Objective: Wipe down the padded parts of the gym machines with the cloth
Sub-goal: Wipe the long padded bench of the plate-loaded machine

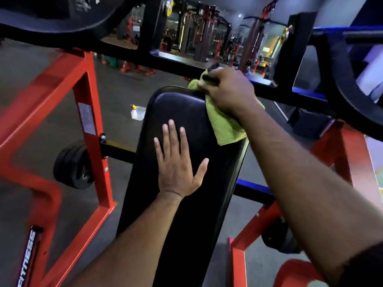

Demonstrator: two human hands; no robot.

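A long black padded bench (178, 106) runs away from me in the middle of the view. My left hand (178, 162) lies flat on its middle with fingers spread, holding nothing. My right hand (226, 92) grips a green cloth (223, 125) at the pad's far right corner. The cloth hangs over the pad's right edge. A dark object shows between the fingers of that hand; I cannot tell what it is.
A red steel frame (89, 112) stands on both sides of the bench. A black crossbar (161, 59) passes just above the far end. A spray bottle (137, 112) stands on the floor to the left. A black weight plate (72, 164) hangs on the frame at left.
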